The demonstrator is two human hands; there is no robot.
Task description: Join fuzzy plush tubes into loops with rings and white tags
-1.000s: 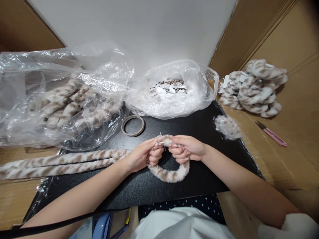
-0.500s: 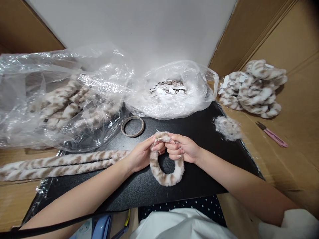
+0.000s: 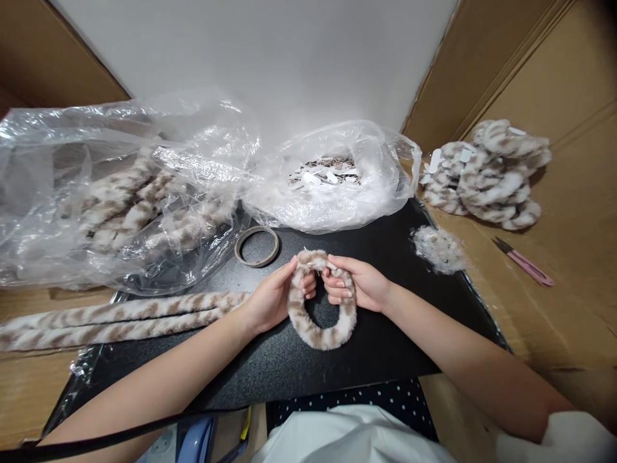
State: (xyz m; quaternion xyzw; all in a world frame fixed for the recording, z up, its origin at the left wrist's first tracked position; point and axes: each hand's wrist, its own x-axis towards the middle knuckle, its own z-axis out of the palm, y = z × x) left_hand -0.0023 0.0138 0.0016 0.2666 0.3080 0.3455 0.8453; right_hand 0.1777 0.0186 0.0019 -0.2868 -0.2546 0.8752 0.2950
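A furry white-and-brown ring (image 3: 325,337) hangs between my hands over the black board (image 3: 385,347). My left hand (image 3: 277,296) grips its upper left side, thumb on top and fingers curled through the opening. On the upper right side, my right hand (image 3: 361,284) holds it the same way, fingers wrapped around the fur. A small pale tip stands up from the ring's top, near my left thumb. Two long furry strips (image 3: 120,321) lie side by side at the left, their right ends behind my left forearm.
A brown tape roll (image 3: 257,246) lies behind my left hand. Plastic bags hold furry strips (image 3: 120,199) and small metal pieces with white tags (image 3: 328,172). Furry rings (image 3: 501,180), pink-handled snips (image 3: 525,262) and a fluff clump (image 3: 438,249) are at the right.
The bottom of the ring has risen slightly. My fingers have shifted a little outward from the top of the ring, and more of the top fur shows between my thumbs.
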